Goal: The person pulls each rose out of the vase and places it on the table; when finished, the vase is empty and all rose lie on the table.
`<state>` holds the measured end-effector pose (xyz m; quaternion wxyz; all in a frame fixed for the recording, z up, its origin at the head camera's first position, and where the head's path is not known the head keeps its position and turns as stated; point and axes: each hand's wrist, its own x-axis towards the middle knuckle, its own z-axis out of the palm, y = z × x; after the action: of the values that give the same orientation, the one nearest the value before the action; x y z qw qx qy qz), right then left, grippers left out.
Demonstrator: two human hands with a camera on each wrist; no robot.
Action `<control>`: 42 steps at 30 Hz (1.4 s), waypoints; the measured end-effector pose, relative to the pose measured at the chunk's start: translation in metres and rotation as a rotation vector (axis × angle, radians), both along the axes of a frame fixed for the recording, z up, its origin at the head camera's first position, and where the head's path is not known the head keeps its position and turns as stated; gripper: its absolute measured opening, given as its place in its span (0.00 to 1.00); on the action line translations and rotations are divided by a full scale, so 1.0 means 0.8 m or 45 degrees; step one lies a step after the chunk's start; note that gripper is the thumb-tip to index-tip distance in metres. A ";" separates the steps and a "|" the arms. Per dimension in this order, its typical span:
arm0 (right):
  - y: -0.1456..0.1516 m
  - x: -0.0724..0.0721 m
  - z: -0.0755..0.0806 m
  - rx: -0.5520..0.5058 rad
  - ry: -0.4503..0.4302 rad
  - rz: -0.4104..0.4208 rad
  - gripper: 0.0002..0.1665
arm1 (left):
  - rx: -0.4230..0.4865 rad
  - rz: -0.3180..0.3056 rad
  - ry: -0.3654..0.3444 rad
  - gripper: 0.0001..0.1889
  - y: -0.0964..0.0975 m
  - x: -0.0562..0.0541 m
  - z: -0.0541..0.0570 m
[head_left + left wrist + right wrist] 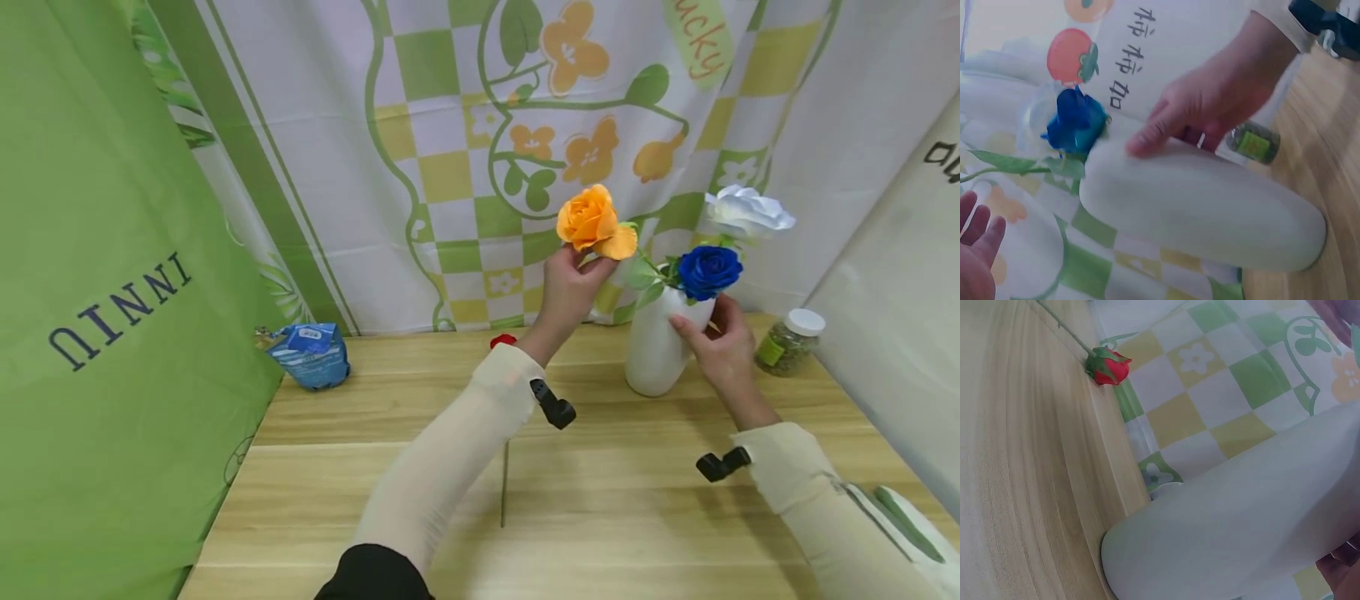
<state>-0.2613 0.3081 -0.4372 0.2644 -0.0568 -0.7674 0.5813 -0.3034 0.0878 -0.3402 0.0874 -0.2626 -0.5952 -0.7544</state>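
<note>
My right hand (723,346) holds the white vase (660,346) near its top, thumb across the front and fingers round the side. The vase stands upright on the table. A blue rose (708,272) and a white rose (748,212) rise from its mouth, and an orange rose (588,218) leans out to the left on its green stem (1029,170). My left hand (572,292) is right under the orange bloom in the head view. In the left wrist view, the fingertips (994,234) of that hand show apart from the stem; the orange bloom is out of that view.
A red rose (1110,365) lies on the wooden table (600,500), partly hidden by my left forearm in the head view. The lidded jar (789,342) is right of the vase. A blue bag (311,357) stands at the back left. Patterned curtain (465,175) hangs behind.
</note>
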 end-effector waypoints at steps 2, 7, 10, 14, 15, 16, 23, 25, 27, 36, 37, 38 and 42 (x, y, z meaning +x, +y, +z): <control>0.001 0.000 0.000 0.000 0.003 -0.003 0.36 | 0.017 0.005 -0.009 0.24 0.005 0.002 0.006; 0.001 0.000 0.000 -0.030 -0.008 -0.001 0.37 | -0.035 0.132 -0.020 0.19 0.020 0.001 0.014; 0.000 -0.001 0.000 -0.056 -0.010 0.009 0.37 | -0.104 0.250 0.019 0.15 0.028 -0.002 0.016; 0.001 -0.002 0.000 -0.061 -0.018 0.012 0.38 | -0.069 0.278 0.047 0.17 0.035 -0.004 0.018; 0.001 -0.003 0.000 -0.061 -0.020 0.010 0.38 | -0.035 0.260 0.042 0.18 0.036 -0.004 0.018; 0.001 -0.003 0.000 -0.061 -0.022 0.009 0.38 | -0.002 0.236 0.033 0.17 0.037 -0.004 0.018; 0.003 -0.005 -0.002 -0.054 -0.028 0.010 0.39 | 0.102 0.145 -0.043 0.17 0.039 0.000 0.019; 0.004 -0.005 -0.002 -0.045 -0.032 0.005 0.39 | 0.088 0.154 -0.054 0.18 0.039 0.002 0.020; 0.004 -0.004 -0.002 -0.034 -0.029 0.006 0.39 | 0.078 0.154 -0.048 0.20 0.039 0.004 0.022; 0.004 0.000 0.000 0.049 -0.076 0.001 0.40 | 0.143 0.090 -0.046 0.16 0.041 0.006 0.028; 0.005 0.000 0.000 0.055 -0.085 0.000 0.40 | 0.153 0.083 -0.050 0.16 0.041 0.006 0.028; 0.005 0.000 0.000 0.056 -0.088 0.000 0.40 | 0.159 0.079 -0.055 0.16 0.041 0.006 0.028; 0.005 -0.001 -0.001 0.058 -0.091 0.000 0.40 | 0.195 0.057 -0.068 0.17 0.040 0.007 0.031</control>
<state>-0.2620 0.3122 -0.4379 0.2380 -0.0717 -0.7893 0.5614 -0.2980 0.1199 -0.3152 0.1081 -0.2217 -0.5436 -0.8023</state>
